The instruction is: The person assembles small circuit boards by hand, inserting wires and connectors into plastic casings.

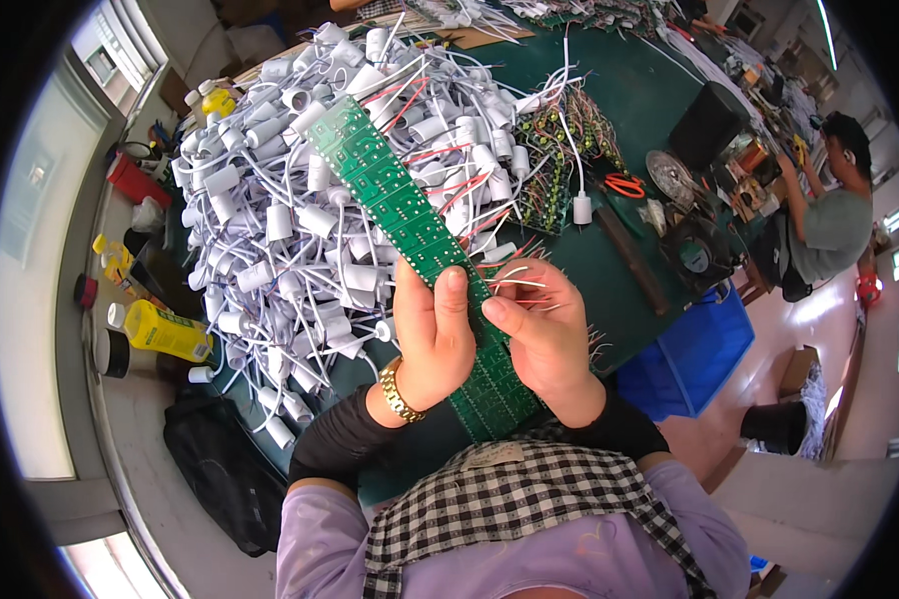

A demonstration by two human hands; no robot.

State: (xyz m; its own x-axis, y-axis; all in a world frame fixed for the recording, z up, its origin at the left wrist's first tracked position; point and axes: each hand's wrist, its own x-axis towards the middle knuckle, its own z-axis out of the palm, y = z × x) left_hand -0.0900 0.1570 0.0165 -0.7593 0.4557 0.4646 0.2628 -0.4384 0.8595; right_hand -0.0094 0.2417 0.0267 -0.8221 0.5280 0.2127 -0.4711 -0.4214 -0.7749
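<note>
A long green strip of circuit boards point(400, 207) slants up from near my apron toward the far left, with solder points on its face. My left hand point(432, 324) grips its left edge, thumb on top. On the strip's right edge, my right hand point(544, 324) is closed, its thumb and fingers around the board and thin white wires point(522, 284). Several red wires point(459, 185) stick out from the strip's right side. Beneath my wrists lies another green circuit board panel point(491, 394). Beyond the strip spreads a big heap of white cylindrical lamp holders with white cables point(315, 222).
To the right of the heap are a pile of wired small boards point(564, 135), red-handled pliers point(624, 186), a dark bar point(632, 262) and a fan point(697, 252). A blue bin point(689, 349) stands beside the table. Yellow bottles point(165, 331) are at left. Another person point(834, 205) works at far right.
</note>
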